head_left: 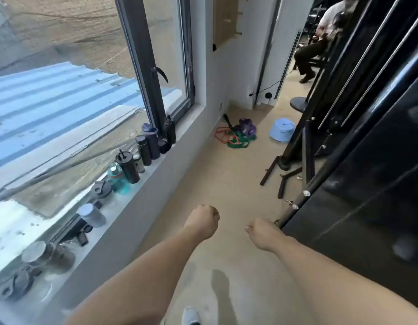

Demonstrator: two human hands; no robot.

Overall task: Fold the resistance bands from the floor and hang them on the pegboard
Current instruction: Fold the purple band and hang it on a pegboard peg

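Observation:
A tangle of resistance bands (236, 136) in orange, green and purple lies on the beige floor near the wall, far ahead of me. A wooden pegboard (225, 18) with pegs hangs on the white wall above and beyond them. My left hand (202, 221) and my right hand (262, 233) are stretched out in front of me at waist height, both curled into fists with nothing in them. Both hands are well short of the bands.
Several bottles and shakers (130, 165) line the window sill on the left. An upturned blue bucket (281, 130) stands right of the bands. A black gym machine (358, 160) fills the right side, with bars (271, 170) on the floor. A person (320, 36) sits far back.

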